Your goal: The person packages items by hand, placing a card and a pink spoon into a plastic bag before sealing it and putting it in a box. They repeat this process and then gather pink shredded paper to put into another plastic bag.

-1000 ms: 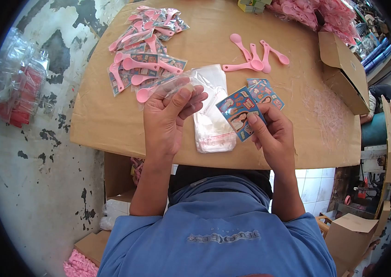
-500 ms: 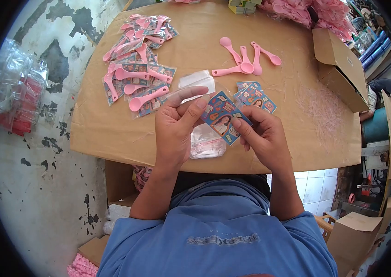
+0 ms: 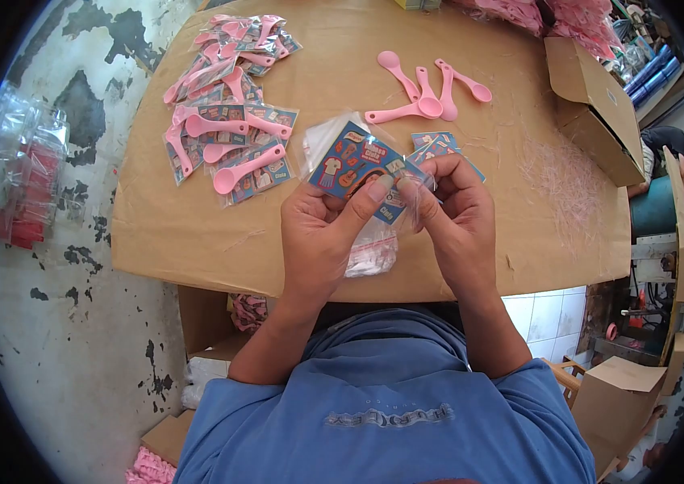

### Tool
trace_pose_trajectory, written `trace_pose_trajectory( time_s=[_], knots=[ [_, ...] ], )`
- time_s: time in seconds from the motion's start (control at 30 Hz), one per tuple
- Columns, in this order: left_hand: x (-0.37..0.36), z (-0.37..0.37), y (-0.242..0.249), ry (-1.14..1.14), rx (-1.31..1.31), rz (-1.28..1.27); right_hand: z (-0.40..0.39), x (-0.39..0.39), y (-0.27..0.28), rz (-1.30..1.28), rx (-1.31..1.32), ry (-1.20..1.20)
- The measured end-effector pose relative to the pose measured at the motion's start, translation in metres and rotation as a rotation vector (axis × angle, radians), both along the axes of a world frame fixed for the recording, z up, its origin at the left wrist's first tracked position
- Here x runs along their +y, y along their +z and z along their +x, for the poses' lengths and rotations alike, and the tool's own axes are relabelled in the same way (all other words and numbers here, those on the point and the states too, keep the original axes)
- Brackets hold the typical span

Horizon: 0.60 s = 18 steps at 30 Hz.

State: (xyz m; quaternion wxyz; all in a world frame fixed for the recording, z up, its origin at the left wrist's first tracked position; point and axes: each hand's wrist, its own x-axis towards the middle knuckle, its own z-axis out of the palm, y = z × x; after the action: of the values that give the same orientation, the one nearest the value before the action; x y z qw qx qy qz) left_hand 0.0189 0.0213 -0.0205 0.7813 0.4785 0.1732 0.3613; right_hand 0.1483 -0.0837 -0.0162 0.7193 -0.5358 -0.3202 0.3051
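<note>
At the centre of the surface, nearer the 6 o'clock edge (wearer's side), one blue card is held up, tilted, between both hands. Left hand: nearly closed, thumb on the card front, fingers behind. Right hand: thumb and fingers closed in a pinch on clear film at the card's 4 o'clock side. How far the card sits inside the film, can't tell.

Writing: pale print at card top right looks like "Cinta", same word again near the bottom. Word above the first is partly unclear. Small yellow tag top left, too small to read. Graphics: guitar shapes, a pale outfit, a picture partly under the left thumb. Lettering on the wearer's blue shirt not cleanly legible.

Counts:
- Loose pink spoons, 12 to 1 o'clock: 5 handles, 4 bowls clear, overlapping.
- Spare cards, just beyond the right hand: at least 2, overlapped.
- Packed spoons with cards, 9 to 11 o'clock: over 10, heaped, exact number hidden.
- Clear bags, one stack under the hands, reddish strip near its 6 o'clock end. Bag count can't be told.
- Open carton, 2 o'clock: 1.

One other person bends beyond the surface, 2 o'clock.
</note>
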Motion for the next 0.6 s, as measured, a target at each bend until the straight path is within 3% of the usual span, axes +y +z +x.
trace_pose_trajectory(
  time_s=[0.2,0.3,0.6],
  knots=[
    [0.003,0.002,-0.006,-0.011,-0.095,0.073,-0.01,0.001,0.003,0.005,0.137,0.101],
    [0.004,0.002,0.007,-0.036,-0.309,-0.118,-0.016,0.0,0.005,-0.013,0.12,0.076],
    [0.001,0.009,0.011,-0.121,-0.691,-0.247,-0.032,-0.011,0.008,0.015,0.069,0.053]
  ],
)
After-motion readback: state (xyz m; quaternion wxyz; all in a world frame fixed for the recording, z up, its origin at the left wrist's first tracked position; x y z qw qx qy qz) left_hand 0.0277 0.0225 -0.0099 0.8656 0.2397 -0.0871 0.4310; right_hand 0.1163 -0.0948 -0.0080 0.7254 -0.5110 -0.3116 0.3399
